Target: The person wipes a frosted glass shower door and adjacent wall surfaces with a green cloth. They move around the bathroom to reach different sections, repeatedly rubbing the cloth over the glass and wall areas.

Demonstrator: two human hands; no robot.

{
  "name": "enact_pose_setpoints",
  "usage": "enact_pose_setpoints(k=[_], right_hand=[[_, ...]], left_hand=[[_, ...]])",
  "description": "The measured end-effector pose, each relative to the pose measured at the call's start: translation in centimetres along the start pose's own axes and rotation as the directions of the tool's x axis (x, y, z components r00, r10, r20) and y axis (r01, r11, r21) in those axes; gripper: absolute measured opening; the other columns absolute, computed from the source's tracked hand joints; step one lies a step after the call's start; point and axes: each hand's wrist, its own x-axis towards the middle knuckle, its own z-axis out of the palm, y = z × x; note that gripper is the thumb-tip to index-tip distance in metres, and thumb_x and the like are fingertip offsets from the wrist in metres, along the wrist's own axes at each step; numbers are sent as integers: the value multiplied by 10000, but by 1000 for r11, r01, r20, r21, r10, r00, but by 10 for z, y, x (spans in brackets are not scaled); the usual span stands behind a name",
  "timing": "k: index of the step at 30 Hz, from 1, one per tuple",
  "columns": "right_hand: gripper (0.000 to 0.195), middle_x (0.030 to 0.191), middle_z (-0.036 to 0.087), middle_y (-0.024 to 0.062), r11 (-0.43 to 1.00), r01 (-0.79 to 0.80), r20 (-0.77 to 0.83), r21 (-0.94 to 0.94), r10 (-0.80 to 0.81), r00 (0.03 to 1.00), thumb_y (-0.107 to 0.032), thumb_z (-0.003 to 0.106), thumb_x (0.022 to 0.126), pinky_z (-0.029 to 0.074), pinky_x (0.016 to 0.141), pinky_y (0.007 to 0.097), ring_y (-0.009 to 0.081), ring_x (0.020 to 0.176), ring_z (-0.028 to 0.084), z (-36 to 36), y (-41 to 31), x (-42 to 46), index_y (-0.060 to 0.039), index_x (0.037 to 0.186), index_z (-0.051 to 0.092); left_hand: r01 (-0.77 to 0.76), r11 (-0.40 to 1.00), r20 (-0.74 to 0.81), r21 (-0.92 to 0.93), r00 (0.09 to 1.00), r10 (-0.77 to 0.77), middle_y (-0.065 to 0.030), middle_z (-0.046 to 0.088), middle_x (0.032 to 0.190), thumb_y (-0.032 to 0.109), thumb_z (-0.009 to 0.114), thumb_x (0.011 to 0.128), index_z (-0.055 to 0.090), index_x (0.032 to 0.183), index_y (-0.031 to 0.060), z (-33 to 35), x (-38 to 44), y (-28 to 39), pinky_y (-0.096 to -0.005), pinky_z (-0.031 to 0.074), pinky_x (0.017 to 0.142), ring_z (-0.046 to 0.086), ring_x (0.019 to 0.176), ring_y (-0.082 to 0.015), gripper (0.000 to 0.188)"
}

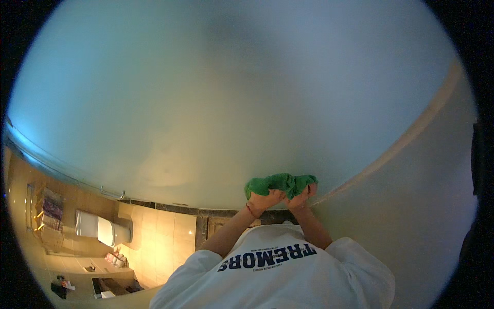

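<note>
A bunched green cloth [276, 183] is gripped by both of my hands in front of my chest. My left hand [266, 199], with a thin red string bracelet at the wrist, has hold of its left part. Close beside it, my right hand [302, 198] grips the right part. Behind the cloth spreads a broad, smooth, pale panel [216, 116], which looks like frosted glass. Whether the cloth presses on the panel, I cannot tell.
A metal handle [112, 194] sits at the panel's lower left edge. A tan strip [405, 135] borders its right side, with a greyish wall [389, 216] beyond. Further left are a white toilet [110, 231], a rack with towels [52, 208] and a tiled floor [164, 228].
</note>
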Motion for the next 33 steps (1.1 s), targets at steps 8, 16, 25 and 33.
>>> enact_pose_setpoints(k=[8, 16, 25, 33], right_hand=[[264, 1042, 563, 187, 952, -298, -325, 62, 302, 896, -108, 456, 916, 436, 744, 380, 292, 827, 540, -74, 31, 189, 45, 1128, 493], [174, 904, 616, 144, 988, -149, -71, -40, 146, 987, -80, 479, 885, 464, 648, 354, 258, 718, 564, -50, 24, 86, 36, 984, 564], [222, 1018, 591, 173, 957, -245, 260, 155, 200, 945, -137, 509, 849, 387, 796, 459, 335, 905, 532, -41, -13, 64, 9, 995, 591], [448, 1220, 477, 234, 992, 68, -184, 110, -47, 982, -395, 517, 839, 181, 1037, 637, 449, 1209, 381, 10, -25, 34, -14, 1069, 570]], left_hand=[[163, 914, -641, -371, 667, -379, 1, 596, 986, 283, 618, 799, 600, 1178, 200, -169, 106, -37, -337, 470, 683, 576, 794, -196, 389], [129, 576, 137, -807, 990, -30, -92, 628, 817, 269, 529, 865, 586, 1023, 132, 3, 29, 18, -350, 486, 539, 603, 630, -257, 217], [278, 783, 75, -557, 955, -286, -60, 576, 836, 291, 510, 863, 599, 992, 102, -69, 26, -23, -286, 434, 558, 532, 688, -190, 246], [-285, 694, 66, 661, 944, 325, -56, 542, 827, 221, 490, 828, 587, 894, 98, 26, -36, -3, -329, 438, 632, 512, 759, -197, 171]])
